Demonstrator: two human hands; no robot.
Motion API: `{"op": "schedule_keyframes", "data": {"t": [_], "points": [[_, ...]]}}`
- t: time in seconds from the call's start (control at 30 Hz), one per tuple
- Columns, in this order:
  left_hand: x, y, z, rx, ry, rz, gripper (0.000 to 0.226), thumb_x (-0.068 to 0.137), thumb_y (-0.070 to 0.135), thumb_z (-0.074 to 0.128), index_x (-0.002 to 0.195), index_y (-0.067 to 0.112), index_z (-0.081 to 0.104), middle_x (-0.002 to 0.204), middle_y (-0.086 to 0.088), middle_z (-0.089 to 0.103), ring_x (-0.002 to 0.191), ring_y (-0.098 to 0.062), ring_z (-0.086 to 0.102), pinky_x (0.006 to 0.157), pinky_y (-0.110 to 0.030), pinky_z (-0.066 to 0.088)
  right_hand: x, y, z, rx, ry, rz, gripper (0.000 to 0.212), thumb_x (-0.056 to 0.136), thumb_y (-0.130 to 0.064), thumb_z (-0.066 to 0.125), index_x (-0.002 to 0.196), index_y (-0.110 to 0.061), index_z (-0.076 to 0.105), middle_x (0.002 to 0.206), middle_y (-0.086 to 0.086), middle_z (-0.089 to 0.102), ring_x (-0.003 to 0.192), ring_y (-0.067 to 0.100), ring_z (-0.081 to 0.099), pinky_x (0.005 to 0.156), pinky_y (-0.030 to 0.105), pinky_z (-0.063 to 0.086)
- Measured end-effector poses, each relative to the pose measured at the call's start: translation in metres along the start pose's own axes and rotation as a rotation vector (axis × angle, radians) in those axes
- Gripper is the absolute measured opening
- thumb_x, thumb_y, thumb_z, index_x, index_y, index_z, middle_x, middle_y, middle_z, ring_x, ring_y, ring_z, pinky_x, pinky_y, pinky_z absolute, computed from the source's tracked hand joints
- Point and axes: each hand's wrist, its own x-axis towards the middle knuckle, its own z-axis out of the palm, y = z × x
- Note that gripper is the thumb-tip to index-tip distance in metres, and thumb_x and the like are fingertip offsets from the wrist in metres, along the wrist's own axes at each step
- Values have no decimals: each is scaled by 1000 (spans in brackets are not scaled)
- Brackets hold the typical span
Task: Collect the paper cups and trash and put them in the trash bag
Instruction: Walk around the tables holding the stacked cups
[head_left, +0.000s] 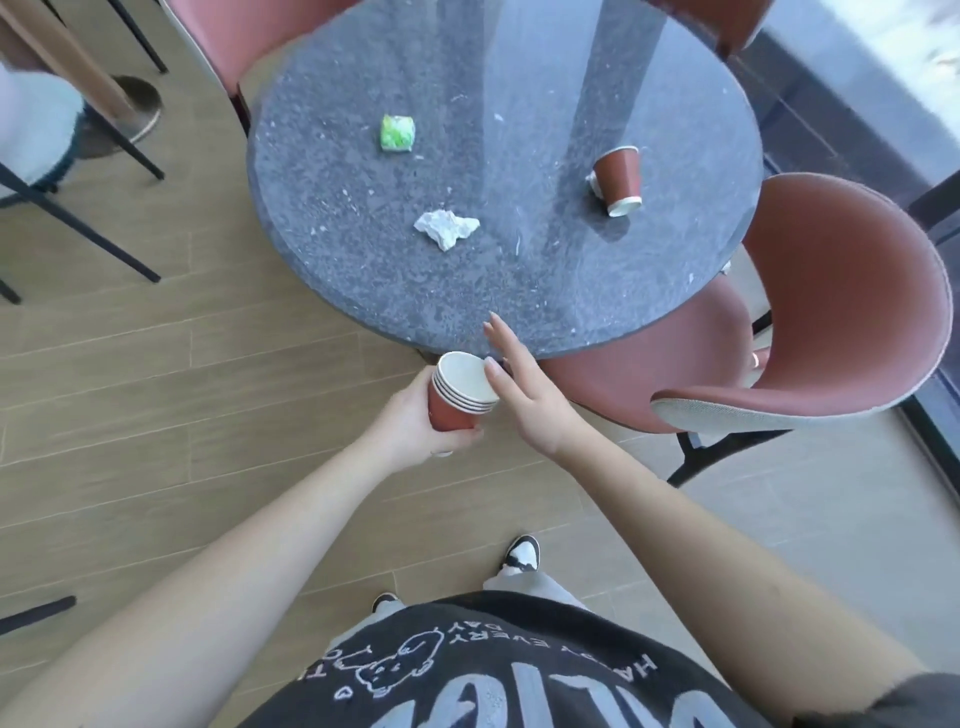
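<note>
Red-brown nested paper cups (461, 396) — left hand (415, 428) curled round them — right hand (524, 395) flat, fingers straight, beside the rims.

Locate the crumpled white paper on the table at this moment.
In the head view, the crumpled white paper lies on the round table, below the green wrapper and left of the tipped cup.
</note>
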Motion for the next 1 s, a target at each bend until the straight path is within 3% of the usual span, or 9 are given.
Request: {"op": "schedule_keyframes", "data": {"t": [0.1,0.17,0.33,0.47,0.5,0.67,0.73,0.87,1.0], "points": [[20,28,2,-49,10,17,77,67,40,92,133,27,52,121,8,68,111,-14,65,93,-31,53,8,-3,-27,-3,66,-16,65,106,-33,44,160,-25,11,165,-2,22,149,5,23,125,34,19],[32,45,1,-67,28,26,75,69,41,91,132,25,53,122,5,68,113,-16,64,97,-38,53,13,-5,-42,-16,96,-34,67,105,-33,46,160,-26,9,165,-2,20,148,6,25,124,34,20],[65,78,-6,-43,67,78,72,68,48,90,128,28,55,121,9,68,110,-11,62,86,-26,47,32,-12,-71,19,162,-17,64,105,-33,44,160,-26,11,164,1,23,147,8,27,122,32,23],[100,88,-16,-44,50,106,66,68,43,91,121,34,53,113,15,65,106,-9,61,78,-16,43,54,-14,-84,71,243,39,57,107,-32,39,159,-20,18,160,4,30,142,5,31,105,3,26],[109,89,-18,-55,40,110,66,67,43,91,121,36,52,111,17,64,106,-8,61,78,-16,44,60,-14,-86,73,265,52,56,107,-32,39,158,-19,19,160,4,31,141,5,31,104,3,26],[159,93,-29,-123,-66,119,82,55,57,87,125,32,54,118,12,68,112,-12,64,96,-32,51,94,-14,-97,76,391,122,56,106,-32,44,157,-19,23,156,4,37,138,8,38,111,22,29],[178,97,-33,-117,-90,125,84,53,60,86,125,33,53,120,9,67,111,-11,64,95,-31,50,110,-9,-105,40,464,144,57,104,-30,49,156,-19,26,153,5,41,137,12,43,113,26,32],[209,106,-33,-91,-130,157,65,68,42,92,118,38,51,109,18,65,106,-9,64,84,-23,46,135,4,-125,-50,545,174,59,102,-28,55,154,-22,28,148,4,45,128,6,44,111,28,35],[232,117,-26,-91,-165,149,67,70,38,92,125,27,57,116,9,69,108,-11,65,88,-23,49,150,13,-153,-131,576,197,60,100,-27,58,153,-30,31,144,5,46,132,12,46,108,32,37]]}}
